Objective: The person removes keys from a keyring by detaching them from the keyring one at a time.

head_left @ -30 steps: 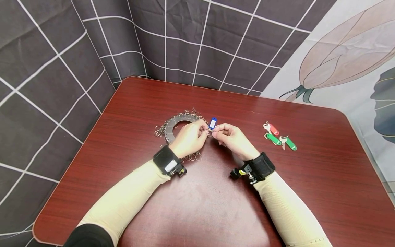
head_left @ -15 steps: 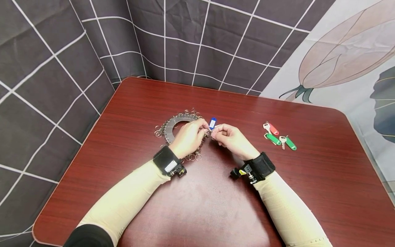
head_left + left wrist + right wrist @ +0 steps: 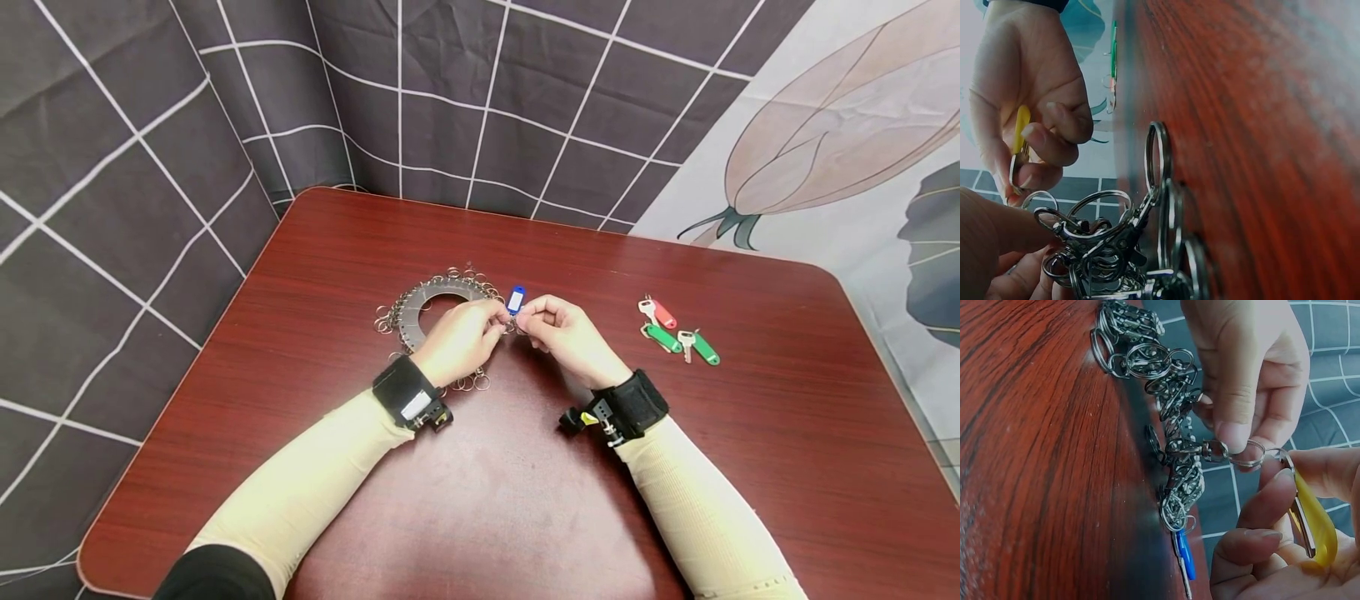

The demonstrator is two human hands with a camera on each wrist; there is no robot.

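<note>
A grey disc [image 3: 417, 305] hung with several metal key rings [image 3: 1175, 406] lies on the red-brown table [image 3: 525, 500]. My left hand [image 3: 487, 322] pinches one key ring [image 3: 1246, 454] between thumb and finger, just off the disc's right side. My right hand [image 3: 534, 318] meets it fingertip to fingertip and grips a key with a yellow tag [image 3: 1317, 526], whose head touches that ring. The yellow tag [image 3: 1020, 128] also shows in the left wrist view, inside the right hand [image 3: 1041, 144]. A blue-tagged key [image 3: 515, 298] lies just beyond the fingertips.
To the right of my hands lie a red-tagged key [image 3: 660, 314] and two green-tagged keys [image 3: 664, 337] [image 3: 706, 348]. Dark checked cloth [image 3: 480, 92] hangs close behind the table and along its left side.
The fingertips of both hands have drawn slightly closer together at the key ring. Everything else on the table stays put.
</note>
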